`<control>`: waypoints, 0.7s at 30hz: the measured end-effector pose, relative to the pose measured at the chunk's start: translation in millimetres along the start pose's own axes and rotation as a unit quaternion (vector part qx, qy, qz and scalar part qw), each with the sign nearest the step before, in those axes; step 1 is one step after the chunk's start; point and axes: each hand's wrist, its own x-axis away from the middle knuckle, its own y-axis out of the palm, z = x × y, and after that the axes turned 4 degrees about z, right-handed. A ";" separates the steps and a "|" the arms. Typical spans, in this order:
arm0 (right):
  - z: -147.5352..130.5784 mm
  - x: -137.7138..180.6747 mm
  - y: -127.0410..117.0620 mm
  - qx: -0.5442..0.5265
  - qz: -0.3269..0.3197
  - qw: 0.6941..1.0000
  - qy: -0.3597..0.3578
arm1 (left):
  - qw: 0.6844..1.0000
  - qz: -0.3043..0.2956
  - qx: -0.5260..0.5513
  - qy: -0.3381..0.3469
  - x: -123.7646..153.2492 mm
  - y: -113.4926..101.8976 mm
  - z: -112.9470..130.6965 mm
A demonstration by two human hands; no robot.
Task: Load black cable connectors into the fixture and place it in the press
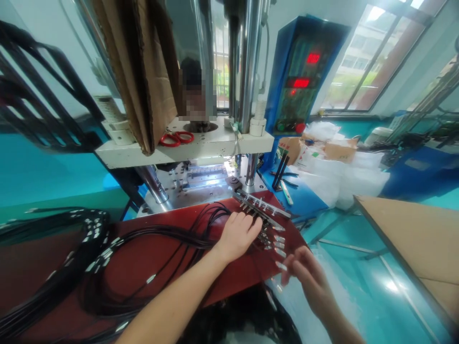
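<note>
My left hand lies palm down on a bundle of thin black cables on the red bench top, fingers stretched toward a metal fixture bar that holds a row of silver connector ends. My right hand hovers at the bench's right edge, blurred, with fingertips close to a loose silver connector; whether it grips one is unclear. More cables with silver plugs are heaped at the left.
A vertical press with steel columns stands behind the bench, red scissors on its platform. A blue control box with red displays is at the right, plastic bags and a cardboard sheet beyond.
</note>
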 end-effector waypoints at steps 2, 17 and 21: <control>-3.1 -12.0 -2.3 0.005 0.015 1.000 0.016 | 1.000 0.010 0.012 0.010 0.7 -3.7 2.3; -13.5 -37.7 -3.4 0.154 0.016 0.986 -0.057 | 0.998 -0.008 0.051 0.019 7.5 -3.2 8.2; -10.6 -40.7 -4.5 0.157 0.023 0.985 -0.073 | 0.993 -0.003 0.117 0.003 8.5 0.1 8.8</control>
